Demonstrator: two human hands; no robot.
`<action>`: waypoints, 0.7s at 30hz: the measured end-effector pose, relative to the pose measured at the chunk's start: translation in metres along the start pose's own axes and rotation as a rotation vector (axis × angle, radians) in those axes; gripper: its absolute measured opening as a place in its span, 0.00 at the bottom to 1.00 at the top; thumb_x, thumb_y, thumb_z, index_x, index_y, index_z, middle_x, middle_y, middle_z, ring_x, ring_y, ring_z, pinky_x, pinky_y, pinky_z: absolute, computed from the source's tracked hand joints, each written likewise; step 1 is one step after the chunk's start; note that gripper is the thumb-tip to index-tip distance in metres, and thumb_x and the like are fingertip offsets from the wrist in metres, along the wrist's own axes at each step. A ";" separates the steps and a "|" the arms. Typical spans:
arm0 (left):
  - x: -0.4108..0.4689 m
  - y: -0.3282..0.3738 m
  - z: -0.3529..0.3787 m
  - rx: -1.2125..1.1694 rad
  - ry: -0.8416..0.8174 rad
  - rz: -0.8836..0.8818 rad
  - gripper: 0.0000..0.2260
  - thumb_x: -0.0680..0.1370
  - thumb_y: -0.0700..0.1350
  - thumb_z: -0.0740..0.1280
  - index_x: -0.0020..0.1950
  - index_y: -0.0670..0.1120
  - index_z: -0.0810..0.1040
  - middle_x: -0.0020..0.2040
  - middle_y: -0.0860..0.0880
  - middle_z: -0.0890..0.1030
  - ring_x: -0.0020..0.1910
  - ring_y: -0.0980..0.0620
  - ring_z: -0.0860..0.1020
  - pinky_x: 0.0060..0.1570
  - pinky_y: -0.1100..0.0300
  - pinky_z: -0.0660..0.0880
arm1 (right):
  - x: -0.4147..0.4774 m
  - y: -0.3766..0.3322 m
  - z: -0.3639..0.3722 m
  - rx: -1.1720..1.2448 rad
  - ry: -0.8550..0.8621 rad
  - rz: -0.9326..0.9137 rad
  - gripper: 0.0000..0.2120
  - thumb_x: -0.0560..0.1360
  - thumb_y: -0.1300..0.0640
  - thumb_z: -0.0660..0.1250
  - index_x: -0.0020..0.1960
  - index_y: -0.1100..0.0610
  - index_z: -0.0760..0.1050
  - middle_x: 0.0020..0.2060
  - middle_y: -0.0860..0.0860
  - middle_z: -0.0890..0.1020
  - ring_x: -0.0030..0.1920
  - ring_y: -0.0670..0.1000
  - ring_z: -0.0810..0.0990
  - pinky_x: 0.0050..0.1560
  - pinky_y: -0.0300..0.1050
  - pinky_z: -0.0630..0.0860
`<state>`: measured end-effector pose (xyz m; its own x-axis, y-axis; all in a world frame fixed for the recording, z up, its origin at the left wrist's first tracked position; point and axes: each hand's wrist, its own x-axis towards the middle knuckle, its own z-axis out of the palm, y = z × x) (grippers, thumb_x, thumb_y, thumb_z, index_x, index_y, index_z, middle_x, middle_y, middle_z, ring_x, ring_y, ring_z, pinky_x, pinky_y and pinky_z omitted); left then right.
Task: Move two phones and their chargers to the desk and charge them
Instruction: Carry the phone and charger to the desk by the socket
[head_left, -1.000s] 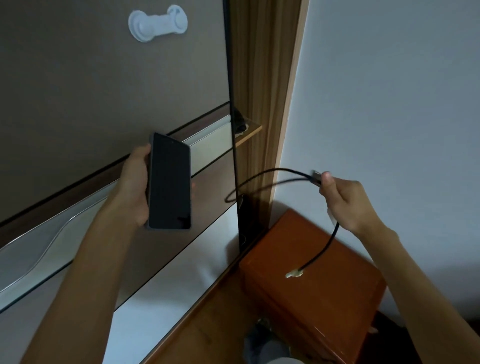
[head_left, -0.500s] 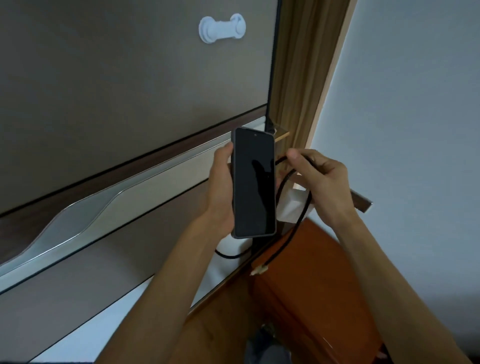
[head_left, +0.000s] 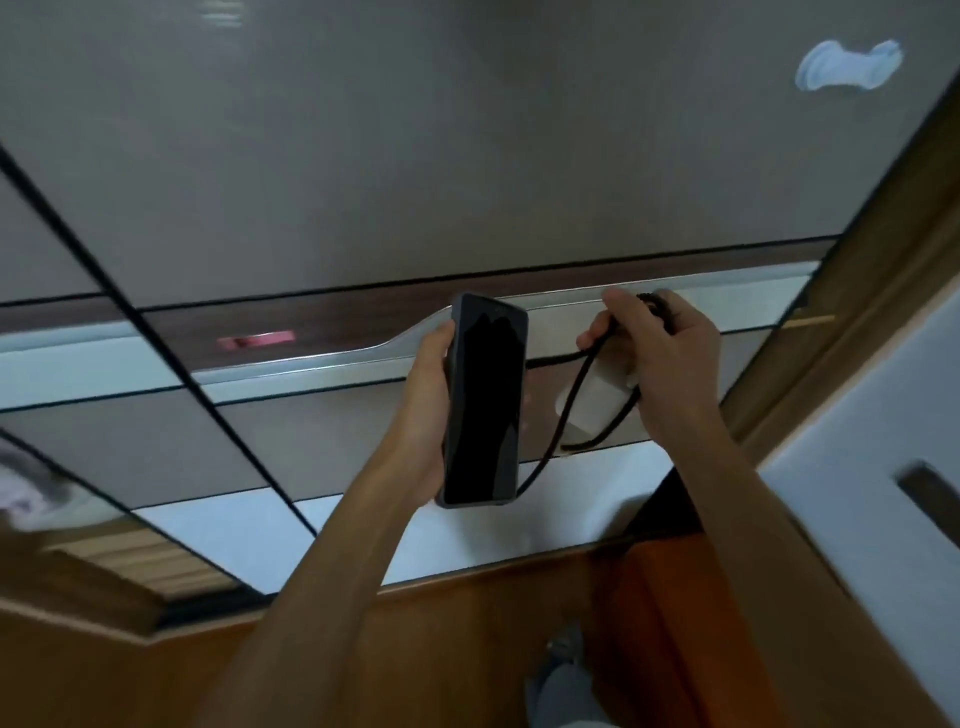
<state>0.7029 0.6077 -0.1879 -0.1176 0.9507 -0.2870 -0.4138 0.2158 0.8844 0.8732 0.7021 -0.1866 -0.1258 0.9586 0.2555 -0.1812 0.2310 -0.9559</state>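
Phone (head_left: 485, 400) left of cable (head_left: 587, 384); cabinet (head_left: 415, 156) behind

— How was the light?
— Dim and even, a soft indoor light with no hard shadows. A faint streak of glare (head_left: 223, 15) sat on the glossy cabinet panel (head_left: 467, 156) at eleven o'clock, and the metal handle strip (head_left: 311, 364) caught a thin bright line.
— Sharp?
— Only mid-frame. The phone (head_left: 485, 400) and black cable (head_left: 665, 314) were fairly crisp, and the screen was dark with a vague reflection. Motion blur smeared the white knob (head_left: 849, 65) at one o'clock and the pale clutter (head_left: 31, 483) at nine o'clock.
— Distortion?
— The panel seams splayed outward toward the edges.
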 end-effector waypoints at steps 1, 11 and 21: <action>-0.009 0.004 -0.016 -0.029 0.035 0.033 0.29 0.81 0.62 0.53 0.61 0.39 0.79 0.52 0.36 0.81 0.46 0.41 0.79 0.42 0.54 0.79 | 0.000 0.003 0.015 0.025 -0.038 0.018 0.12 0.77 0.52 0.71 0.35 0.51 0.77 0.31 0.52 0.83 0.34 0.55 0.84 0.37 0.46 0.78; -0.109 0.024 -0.156 -0.204 0.395 0.267 0.30 0.82 0.62 0.52 0.68 0.40 0.76 0.56 0.35 0.80 0.51 0.40 0.77 0.51 0.47 0.78 | -0.036 0.039 0.172 0.030 -0.563 0.086 0.14 0.83 0.55 0.60 0.55 0.68 0.70 0.36 0.52 0.86 0.38 0.53 0.86 0.42 0.41 0.81; -0.209 0.030 -0.271 -0.293 0.789 0.403 0.30 0.82 0.63 0.51 0.69 0.43 0.76 0.61 0.34 0.81 0.51 0.40 0.80 0.54 0.45 0.77 | -0.087 0.070 0.341 0.203 -0.961 0.168 0.11 0.80 0.47 0.64 0.50 0.55 0.70 0.39 0.54 0.86 0.41 0.56 0.87 0.43 0.46 0.82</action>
<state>0.4701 0.3555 -0.2014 -0.8369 0.4918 -0.2402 -0.4065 -0.2646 0.8745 0.5389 0.5784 -0.2259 -0.8853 0.4131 0.2135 -0.2408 -0.0146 -0.9705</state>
